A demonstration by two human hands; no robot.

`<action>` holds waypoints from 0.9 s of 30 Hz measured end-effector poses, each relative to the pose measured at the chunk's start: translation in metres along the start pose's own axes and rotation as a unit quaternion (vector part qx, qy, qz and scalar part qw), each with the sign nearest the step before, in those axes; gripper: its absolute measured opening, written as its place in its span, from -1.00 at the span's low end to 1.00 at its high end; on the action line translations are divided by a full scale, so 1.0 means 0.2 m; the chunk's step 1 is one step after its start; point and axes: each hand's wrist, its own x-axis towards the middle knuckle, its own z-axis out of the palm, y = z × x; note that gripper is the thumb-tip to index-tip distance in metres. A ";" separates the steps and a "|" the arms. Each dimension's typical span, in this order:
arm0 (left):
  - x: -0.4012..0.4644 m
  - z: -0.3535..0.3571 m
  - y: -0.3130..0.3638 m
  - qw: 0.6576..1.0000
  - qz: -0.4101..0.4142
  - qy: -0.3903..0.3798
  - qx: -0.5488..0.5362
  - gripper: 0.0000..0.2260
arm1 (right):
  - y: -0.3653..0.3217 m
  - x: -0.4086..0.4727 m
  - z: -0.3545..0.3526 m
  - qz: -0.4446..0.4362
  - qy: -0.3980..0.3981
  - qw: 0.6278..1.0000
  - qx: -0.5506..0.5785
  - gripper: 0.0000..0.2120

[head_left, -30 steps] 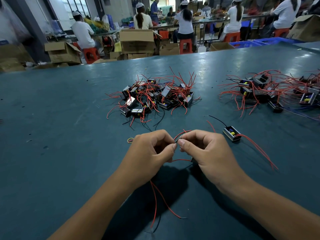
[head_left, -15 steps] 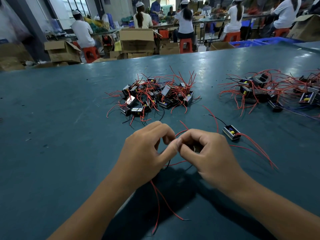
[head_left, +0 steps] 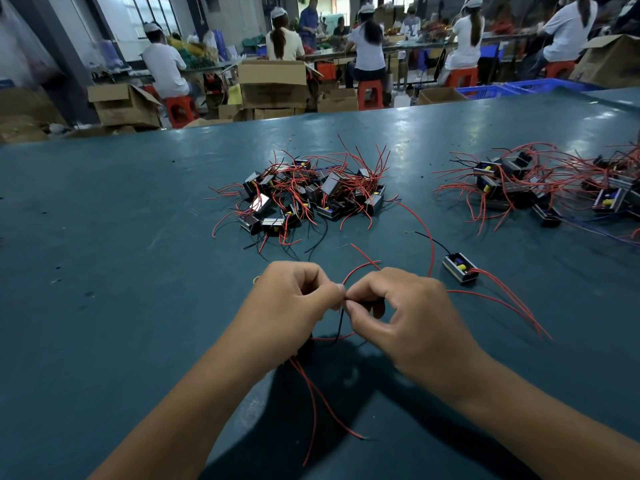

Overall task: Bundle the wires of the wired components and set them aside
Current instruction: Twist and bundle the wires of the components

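Both hands are held together over the teal table [head_left: 104, 271], fingertips meeting. Thin wires, red and black, are pinched by the left hand [head_left: 294, 303] and the right hand [head_left: 398, 317], all fingers curled in. A red loop [head_left: 360, 268] arcs above the knuckles; loose red wire ends [head_left: 311, 393] trail out below the left hand toward the near edge. The component they belong to is hidden under the hands. One single component [head_left: 460, 268] w/ red leads lies just right of the right hand. A pile of wired components [head_left: 311, 195] sits beyond the hands, centre; a 2nd pile [head_left: 540, 181] is seen far right. Cardboard boxes [head_left: 273, 84] and seated workers are seen in the bkgd.
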 end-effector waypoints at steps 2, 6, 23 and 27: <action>0.00 0.02 0.01 0.998 -0.049 -0.001 -0.034 -0.74 | 0.00 -0.01 0.01 -0.014 -0.004 1.000 -0.026 -0.98; -0.03 -0.02 0.02 0.988 0.112 0.003 0.103 -0.78 | 0.02 0.01 -0.01 0.031 0.001 0.999 0.025 -0.93; 0.04 -0.14 -0.03 0.888 0.388 -0.021 0.248 -0.88 | 0.05 0.02 -0.05 0.008 -0.077 0.992 0.095 -0.94; 0.03 -0.13 -0.03 0.872 0.402 -0.014 0.279 -0.83 | 0.04 0.02 -0.06 0.003 -0.081 0.993 0.083 -0.93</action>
